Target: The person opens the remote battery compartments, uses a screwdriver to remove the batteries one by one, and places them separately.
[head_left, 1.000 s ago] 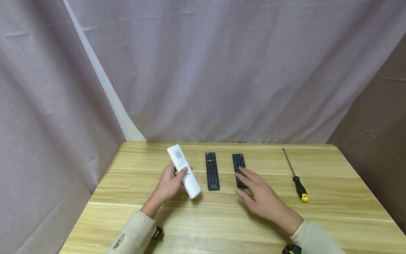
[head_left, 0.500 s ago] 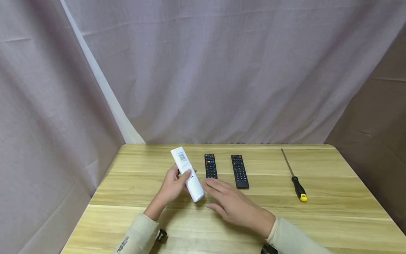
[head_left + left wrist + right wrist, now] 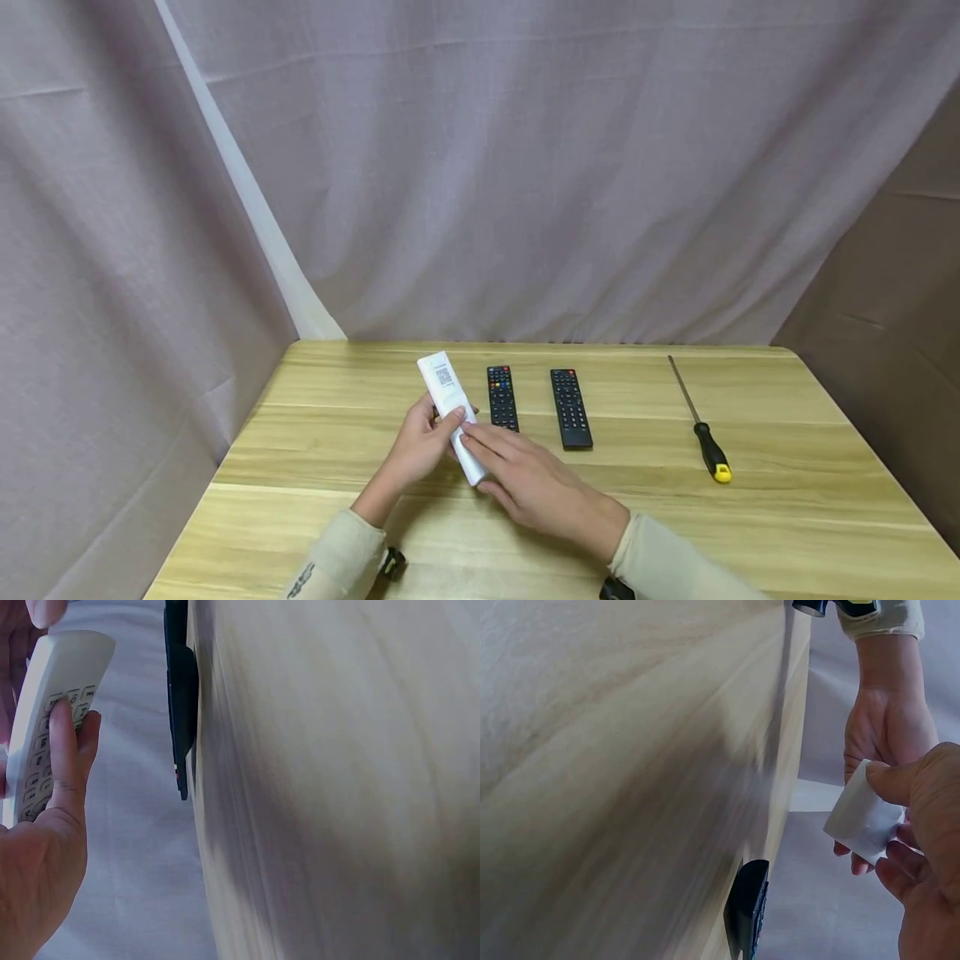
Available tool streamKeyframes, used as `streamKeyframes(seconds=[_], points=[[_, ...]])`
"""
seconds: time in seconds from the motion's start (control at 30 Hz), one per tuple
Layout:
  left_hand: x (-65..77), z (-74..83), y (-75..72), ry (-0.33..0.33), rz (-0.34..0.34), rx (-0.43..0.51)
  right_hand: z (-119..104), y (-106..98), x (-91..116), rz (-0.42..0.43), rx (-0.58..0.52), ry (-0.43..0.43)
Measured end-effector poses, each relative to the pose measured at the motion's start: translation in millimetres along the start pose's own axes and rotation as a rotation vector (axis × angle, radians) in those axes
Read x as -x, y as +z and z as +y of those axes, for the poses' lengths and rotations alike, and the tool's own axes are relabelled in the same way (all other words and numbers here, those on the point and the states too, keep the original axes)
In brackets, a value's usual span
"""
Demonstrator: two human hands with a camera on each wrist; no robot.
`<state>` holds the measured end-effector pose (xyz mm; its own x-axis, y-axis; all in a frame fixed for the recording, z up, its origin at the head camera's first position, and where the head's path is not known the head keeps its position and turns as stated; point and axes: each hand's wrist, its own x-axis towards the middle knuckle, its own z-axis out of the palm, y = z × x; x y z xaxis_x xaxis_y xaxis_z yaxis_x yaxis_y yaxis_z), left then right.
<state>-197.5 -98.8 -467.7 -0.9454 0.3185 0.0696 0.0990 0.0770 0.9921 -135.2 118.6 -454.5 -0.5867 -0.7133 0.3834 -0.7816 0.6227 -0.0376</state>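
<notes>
Curtain: I see grey-mauve cloth [image 3: 150,250] hanging at the left and behind the wooden table [image 3: 225,517].
Left sleeve: cream cuff [image 3: 341,546], dark print on it; a black strap-on piece [image 3: 392,564] at its right.
Left hand: the left hand [image 3: 418,439] clamps the white remote [image 3: 443,379], thumb across its back; my left wrist view shows two fingers lying over the buttons.
White remote: held above the table, slanting, far end to the left, printed code facing up, button face turned downward.
Left black remote: the first black remote [image 3: 502,396] lies on the table, its near end hidden from my head view by the right hand.
Right hand: the right hand [image 3: 540,483] meets the left at the white remote, fingers against its back, thumb near the lower end; whether it grips, I cannot tell.
Right black remote: the second black remote [image 3: 572,408] lies on the table, red button at its far end.
Screwdriver: the screwdriver [image 3: 706,442] rests farthest right, black-and-yellow handle toward me.
</notes>
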Motion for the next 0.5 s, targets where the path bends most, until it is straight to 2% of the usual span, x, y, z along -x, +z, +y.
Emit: streamKeyframes(seconds=[0.13, 0.5], points=[[0.3, -0.2, 0.7, 0.011, 0.008, 0.004, 0, 2, -2, 0.018, 0.003, 0.004], [3.0, 1.2, -0.1, 0.011, 0.021, -0.023, 0, -1, -13, -0.033, -0.035, 0.084]])
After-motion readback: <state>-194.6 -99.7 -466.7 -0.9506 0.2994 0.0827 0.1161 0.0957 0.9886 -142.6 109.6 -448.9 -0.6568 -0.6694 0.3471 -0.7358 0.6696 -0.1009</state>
